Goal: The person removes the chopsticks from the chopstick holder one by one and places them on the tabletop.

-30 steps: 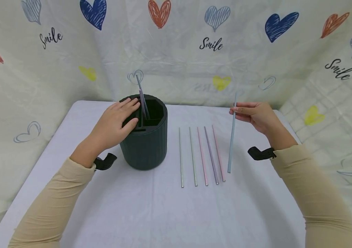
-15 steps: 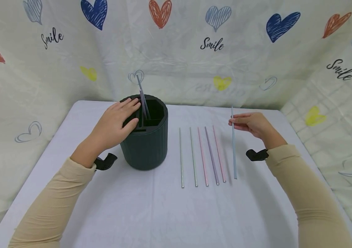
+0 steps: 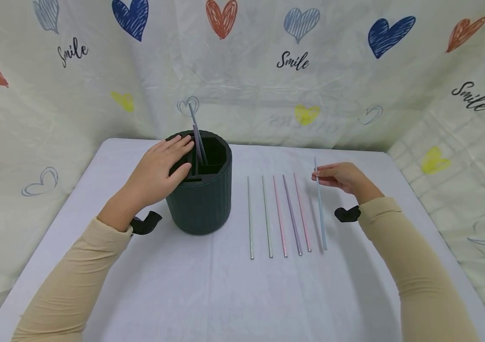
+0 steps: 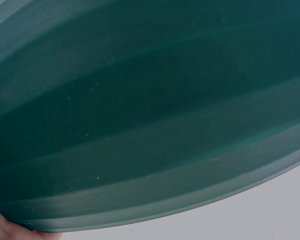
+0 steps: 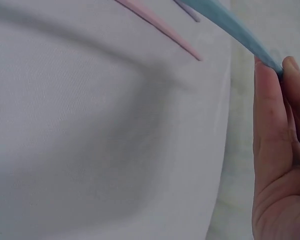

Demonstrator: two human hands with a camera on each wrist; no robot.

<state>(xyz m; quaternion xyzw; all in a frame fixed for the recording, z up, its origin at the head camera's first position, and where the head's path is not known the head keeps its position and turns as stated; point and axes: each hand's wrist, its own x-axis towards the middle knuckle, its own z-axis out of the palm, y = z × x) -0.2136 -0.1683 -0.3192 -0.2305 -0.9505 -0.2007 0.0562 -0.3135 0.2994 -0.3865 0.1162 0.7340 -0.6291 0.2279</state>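
Observation:
My right hand (image 3: 340,178) pinches a light blue chopstick (image 3: 321,213) near its upper, thinner end, between thumb and fingers. It leans slightly over the right side of the table; the right wrist view shows the thumb (image 5: 296,82) against its tapering end. To its left lie several chopsticks side by side: two pale green, a pink one (image 3: 280,216), a purple one (image 3: 292,213) and another pink one (image 3: 303,211). My left hand (image 3: 157,166) rests on the top of a dark green ribbed holder (image 3: 200,206), fingers extended across it and thumb at the rim.
Two bluish and purple chopsticks (image 3: 197,137) stand in one compartment of the divided holder. A white cloth (image 3: 208,294) covers the table, with a heart-printed curtain (image 3: 247,85) behind. Each wrist wears a black mount (image 3: 347,214).
My right hand has come down and slightly left with the blue chopstick, bringing it close to the row. My left hand and the holder have stayed put.

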